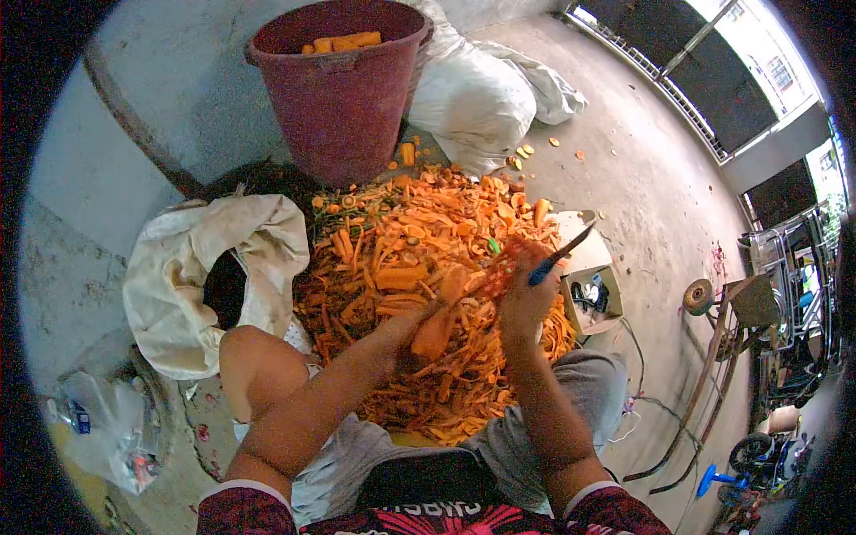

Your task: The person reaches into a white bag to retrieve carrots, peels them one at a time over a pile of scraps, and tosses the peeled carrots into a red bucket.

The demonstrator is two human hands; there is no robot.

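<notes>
My left hand [410,323] is closed around a peeled carrot [433,333], held low over a wide heap of carrot peelings and pieces [446,392]. To its right, my right hand [528,299] grips a knife [563,254] with a blue handle, its dark blade pointing up and away to the right. A reddish smear of motion lies between the two hands and hides detail there. Several thicker carrot pieces [401,278] rest on the heap just beyond my left hand.
A maroon tub [339,107] with carrots inside stands behind the heap, beside white sacks [481,98]. An open cloth sack [169,285] sits at left, near a plastic bag [111,432]. At right are a small box [609,299], a hand cart [713,357] and a motorbike [767,459].
</notes>
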